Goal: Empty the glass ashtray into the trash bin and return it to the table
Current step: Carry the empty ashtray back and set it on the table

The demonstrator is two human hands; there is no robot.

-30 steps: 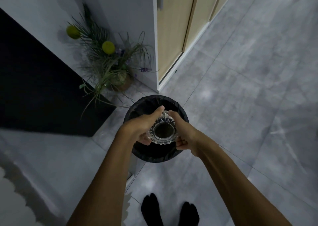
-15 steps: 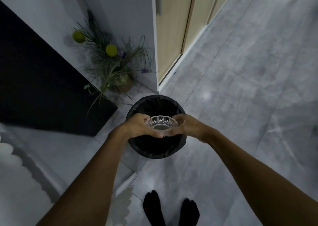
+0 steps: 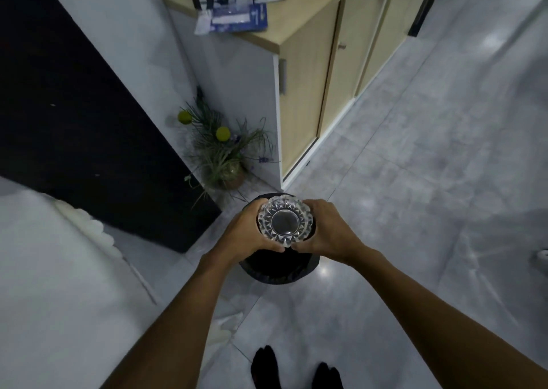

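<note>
The cut-glass ashtray (image 3: 284,222) is held level above the trash bin, its round inside facing up at me and showing nothing in it. My left hand (image 3: 244,231) grips its left side and my right hand (image 3: 329,231) grips its right side. The black-lined round trash bin (image 3: 278,268) stands on the floor directly below, mostly hidden by my hands and the ashtray. No table surface for the ashtray shows apart from a white scalloped edge at the left.
A potted plant with yellow balls (image 3: 221,157) stands just behind the bin by a white wall. A wooden cabinet (image 3: 311,71) with papers on top is behind right. A white scalloped-edged surface (image 3: 53,255) lies left, grey tiled floor (image 3: 430,181) right.
The ashtray went from tipped toward me, to seen side-on, to level with its opening up. Both hands stayed on it above the bin. My view lifted, revealing the cabinet top.
</note>
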